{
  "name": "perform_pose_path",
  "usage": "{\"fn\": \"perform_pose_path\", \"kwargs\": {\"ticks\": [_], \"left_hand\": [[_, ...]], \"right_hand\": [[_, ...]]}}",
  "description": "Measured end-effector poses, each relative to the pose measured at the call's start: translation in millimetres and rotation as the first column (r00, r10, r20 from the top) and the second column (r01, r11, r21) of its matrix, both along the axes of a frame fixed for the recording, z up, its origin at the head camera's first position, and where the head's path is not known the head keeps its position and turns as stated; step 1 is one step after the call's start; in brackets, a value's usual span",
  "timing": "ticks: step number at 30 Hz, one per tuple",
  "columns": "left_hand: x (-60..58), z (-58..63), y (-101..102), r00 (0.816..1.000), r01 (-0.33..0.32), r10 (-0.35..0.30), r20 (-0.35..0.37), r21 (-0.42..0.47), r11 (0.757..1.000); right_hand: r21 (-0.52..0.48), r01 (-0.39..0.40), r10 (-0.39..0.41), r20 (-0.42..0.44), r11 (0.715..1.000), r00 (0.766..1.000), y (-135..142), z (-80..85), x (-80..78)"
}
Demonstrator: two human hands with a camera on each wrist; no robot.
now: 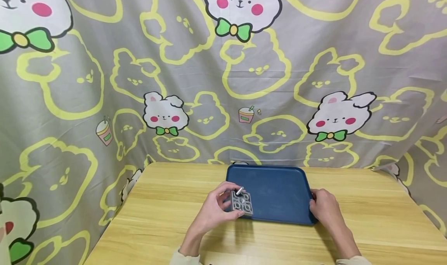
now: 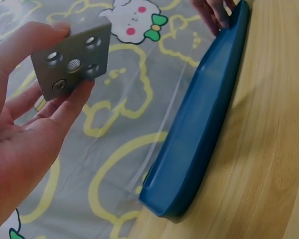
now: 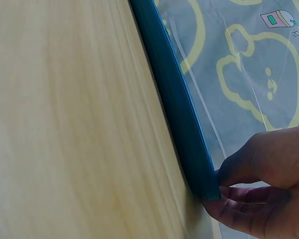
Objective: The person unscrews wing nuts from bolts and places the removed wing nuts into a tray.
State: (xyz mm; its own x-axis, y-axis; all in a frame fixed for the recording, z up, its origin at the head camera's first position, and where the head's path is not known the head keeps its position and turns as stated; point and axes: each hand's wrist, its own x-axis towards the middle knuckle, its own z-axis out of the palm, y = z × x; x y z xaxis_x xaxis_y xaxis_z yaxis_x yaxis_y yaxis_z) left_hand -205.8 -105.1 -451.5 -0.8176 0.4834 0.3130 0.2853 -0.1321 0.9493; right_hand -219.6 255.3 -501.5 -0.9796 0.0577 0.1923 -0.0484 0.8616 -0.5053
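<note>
My left hand (image 1: 212, 208) holds a square grey metal plate (image 1: 246, 207) by its edges, thumb on one side and fingers on the other, above the left part of a blue tray (image 1: 279, 191). A silver screw (image 1: 239, 191) stands out of one corner of the plate. From the left wrist, the plate's flat face (image 2: 83, 50) shows several holes, a threaded one in the middle and a screw head (image 2: 59, 84) in one corner. At the tray's right edge, my right hand (image 1: 327, 207) pinches the rim between thumb and fingers; its fingers (image 3: 239, 211) reach under the rim.
The tray rests on a light wood-grain table (image 1: 157, 210). A grey curtain (image 1: 195, 78) with yellow outlines and white cartoon animals hangs along the table's back and sides.
</note>
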Motion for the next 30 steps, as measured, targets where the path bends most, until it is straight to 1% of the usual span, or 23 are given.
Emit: {"fn": "perform_pose_path", "kwargs": {"ticks": [2,5,9,11,13,17,23,27,30], "left_hand": [[-0.1,-0.5,0.9,1.0,0.01,-0.01,0.004,0.021,1.0],[0.3,-0.9,2.3,0.999,0.006,-0.007,0.051,0.018,1.0],[0.6,-1.0,3.8,0.992,-0.035,0.033,0.122,0.012,0.999],[0.4,-1.4,4.5,0.989,-0.056,0.053,0.134,0.02,0.998],[-0.2,-2.5,5.5,0.99,-0.07,0.064,0.127,0.043,0.997],[-1.5,-6.4,7.8,0.994,-0.054,0.044,0.098,0.105,0.993],[-1.8,-12.7,9.2,0.997,-0.032,0.021,0.076,0.144,0.989],[-3.0,-15.4,11.0,0.998,-0.013,0.002,0.062,0.173,0.985],[-3.7,-17.2,11.7,0.998,-0.014,0.001,0.066,0.185,0.983]], "right_hand": [[0.001,0.0,0.0,0.002,1.0,1.0,-0.3,0.3,-0.3],[0.001,-0.004,0.004,0.008,1.0,1.0,-0.8,1.8,0.2],[0.009,-0.013,0.013,0.017,1.0,1.0,-2.0,5.1,2.1],[0.015,-0.015,0.015,0.009,1.0,1.0,-3.8,7.9,4.0],[0.016,-0.019,0.019,-0.01,1.0,1.0,-6.3,12.0,5.7],[-0.009,-0.043,0.043,-0.054,0.999,0.998,-13.1,22.5,9.1],[-0.093,-0.097,0.09,-0.073,0.991,0.993,-24.7,35.4,15.2],[-0.19,-0.138,0.127,-0.068,0.972,0.99,-30.4,40.1,18.9],[-0.253,-0.163,0.155,-0.052,0.954,0.987,-33.8,42.7,20.9]]}}
